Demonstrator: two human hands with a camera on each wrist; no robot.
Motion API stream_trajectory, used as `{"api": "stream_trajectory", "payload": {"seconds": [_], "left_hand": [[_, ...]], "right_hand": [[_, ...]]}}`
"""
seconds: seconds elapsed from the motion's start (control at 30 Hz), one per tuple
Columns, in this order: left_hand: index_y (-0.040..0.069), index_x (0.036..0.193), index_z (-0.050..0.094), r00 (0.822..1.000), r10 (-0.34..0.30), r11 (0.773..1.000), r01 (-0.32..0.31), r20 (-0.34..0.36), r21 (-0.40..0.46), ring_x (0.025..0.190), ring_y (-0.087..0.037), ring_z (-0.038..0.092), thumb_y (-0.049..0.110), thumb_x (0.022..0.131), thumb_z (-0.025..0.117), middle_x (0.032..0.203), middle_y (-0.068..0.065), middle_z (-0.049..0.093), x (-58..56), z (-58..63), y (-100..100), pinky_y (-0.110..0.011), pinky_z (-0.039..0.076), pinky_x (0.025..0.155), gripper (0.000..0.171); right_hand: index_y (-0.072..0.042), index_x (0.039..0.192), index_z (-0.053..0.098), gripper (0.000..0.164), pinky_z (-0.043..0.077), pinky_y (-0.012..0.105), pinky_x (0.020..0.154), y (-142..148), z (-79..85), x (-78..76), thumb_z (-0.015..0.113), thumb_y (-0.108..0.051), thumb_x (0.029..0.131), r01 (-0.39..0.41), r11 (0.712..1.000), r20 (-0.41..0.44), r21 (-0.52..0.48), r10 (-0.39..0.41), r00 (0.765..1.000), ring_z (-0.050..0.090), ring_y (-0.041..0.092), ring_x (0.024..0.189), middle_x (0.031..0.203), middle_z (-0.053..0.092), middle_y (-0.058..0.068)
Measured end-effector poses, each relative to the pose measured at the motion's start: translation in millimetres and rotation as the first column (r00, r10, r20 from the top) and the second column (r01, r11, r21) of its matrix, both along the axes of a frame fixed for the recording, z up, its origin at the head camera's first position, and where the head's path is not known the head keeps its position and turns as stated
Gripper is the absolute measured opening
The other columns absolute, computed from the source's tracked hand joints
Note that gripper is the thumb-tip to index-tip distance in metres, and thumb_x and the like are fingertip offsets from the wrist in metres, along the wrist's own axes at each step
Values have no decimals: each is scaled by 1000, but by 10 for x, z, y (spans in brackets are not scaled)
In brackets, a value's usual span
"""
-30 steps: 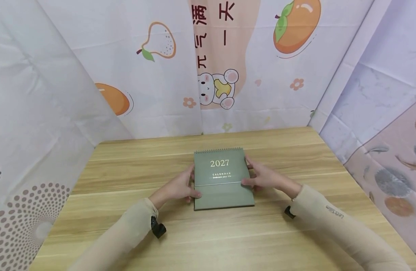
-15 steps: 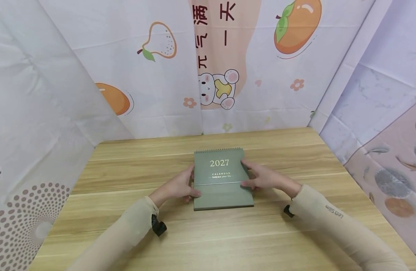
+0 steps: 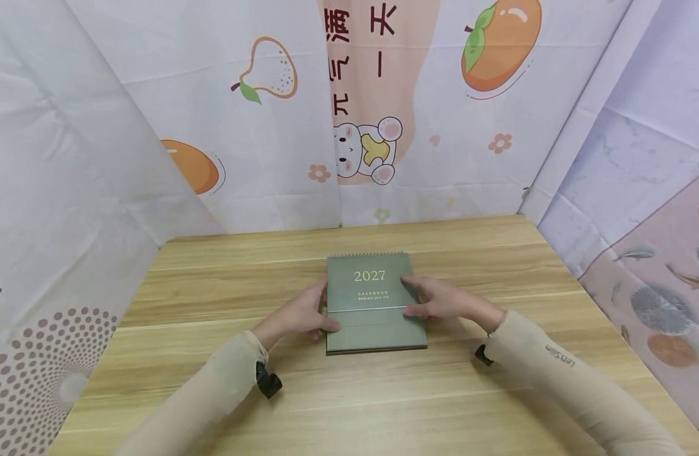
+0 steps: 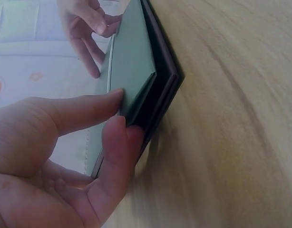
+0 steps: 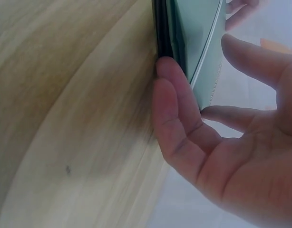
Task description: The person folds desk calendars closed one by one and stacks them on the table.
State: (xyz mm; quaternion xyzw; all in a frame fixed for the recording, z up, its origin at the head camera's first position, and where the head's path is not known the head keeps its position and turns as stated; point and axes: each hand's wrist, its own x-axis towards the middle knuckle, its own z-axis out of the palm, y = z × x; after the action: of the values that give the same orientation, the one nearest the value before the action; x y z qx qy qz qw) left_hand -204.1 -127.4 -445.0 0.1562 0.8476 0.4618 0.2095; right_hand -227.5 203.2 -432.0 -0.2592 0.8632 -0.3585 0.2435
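A green spiral-bound desk calendar [image 3: 372, 288] marked 2027 lies on the table between both hands. My left hand [image 3: 301, 311] grips its left edge, thumb over the lower cover and fingers bent against the side. In the left wrist view the calendar [image 4: 131, 61] shows a dark gap between its front panel and the layers beneath. On the opposite edge, my right hand [image 3: 440, 297] holds the calendar with its thumb above the cover and its index fingertip at the upper part. From the right wrist view, curled fingers [image 5: 172, 114] touch the side of the stacked layers.
The wood-grain table [image 3: 224, 266] extends around the calendar. A white printed curtain [image 3: 292, 139] hangs behind the back edge, with more patterned cloth [image 3: 640, 253] at the right. Dark wrist mounts [image 3: 268, 380] sit under the sleeves.
My right index finger has slid from the calendar's upper right edge a little inward and down the cover. The spiral edge sits slightly lower. My left hand has barely moved.
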Motion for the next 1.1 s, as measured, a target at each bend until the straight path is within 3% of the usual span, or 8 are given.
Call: {"api": "stream_trajectory", "payload": {"seconds": [0.5, 0.63, 0.77, 0.83, 0.87, 0.93, 1.07, 1.1], "left_hand": [[9, 155, 29, 1000, -27, 1000, 27, -9, 13, 51, -25, 62, -1, 81, 83, 113, -19, 62, 39, 28, -21, -40, 56, 45, 92], [7, 154, 32, 998, -47, 999, 48, -30, 18, 49, -26, 62, -1, 82, 83, 119, -21, 63, 53, 34, -20, -41, 56, 44, 89], [4, 153, 34, 997, -56, 998, 56, -50, 5, 47, -26, 61, -1, 81, 83, 125, -23, 62, 60, 40, -22, -43, 55, 44, 87], [3, 153, 33, 996, -61, 998, 61, -64, -6, 46, -28, 61, -2, 81, 83, 127, -24, 61, 60, 42, -27, -44, 55, 44, 87], [1, 153, 33, 994, -67, 998, 64, -89, -27, 56, -29, 66, -1, 81, 84, 130, -25, 60, 57, 47, -26, -45, 58, 52, 88], [-3, 154, 33, 987, -65, 993, 51, -146, -102, 83, -33, 71, 4, 82, 85, 137, -26, 56, 56, 54, -21, -48, 60, 75, 89], [-8, 151, 37, 961, -77, 955, -5, -267, -296, 131, -35, 50, 18, 82, 87, 146, -27, 47, 77, 98, 0, -50, 41, 110, 89], [-8, 150, 39, 956, -84, 943, -15, -281, -333, 130, -36, 51, 21, 83, 87, 146, -27, 46, 84, 102, 1, -50, 43, 108, 88]], "right_hand": [[12, 152, 30, 77, 46, 26, 58, -14, -4, -10, 73, -20, 96, -13, 1000, -2, 17, 13, 1000, 57, 25, 56, 65, 62, 13], [12, 152, 31, 77, 50, 30, 67, -10, -19, -26, 72, -21, 97, -39, 999, -42, 37, 40, 998, 57, 24, 55, 76, 63, 13], [12, 149, 38, 73, 50, 47, 96, -13, -27, -19, 73, -23, 96, -77, 991, -187, 113, 97, 977, 66, 34, 95, 120, 62, 28], [12, 147, 41, 70, 44, 55, 104, -15, -28, -9, 74, -22, 95, -78, 985, -251, 151, 115, 961, 56, 42, 120, 137, 52, 35], [12, 147, 42, 69, 41, 58, 107, -17, -28, -2, 74, -23, 95, -69, 983, -274, 167, 113, 955, 48, 45, 130, 146, 42, 37], [9, 147, 43, 69, 40, 61, 106, -17, -25, 10, 74, -23, 95, -41, 981, -291, 190, 96, 952, 44, 50, 133, 148, 35, 40], [4, 149, 45, 69, 41, 62, 105, -18, -31, 22, 76, -25, 94, 5, 977, -340, 212, 69, 938, 44, 53, 132, 152, 27, 40], [4, 148, 46, 69, 42, 61, 105, -18, -33, 21, 76, -25, 93, 3, 977, -362, 214, 76, 929, 45, 52, 132, 153, 28, 39]]}}
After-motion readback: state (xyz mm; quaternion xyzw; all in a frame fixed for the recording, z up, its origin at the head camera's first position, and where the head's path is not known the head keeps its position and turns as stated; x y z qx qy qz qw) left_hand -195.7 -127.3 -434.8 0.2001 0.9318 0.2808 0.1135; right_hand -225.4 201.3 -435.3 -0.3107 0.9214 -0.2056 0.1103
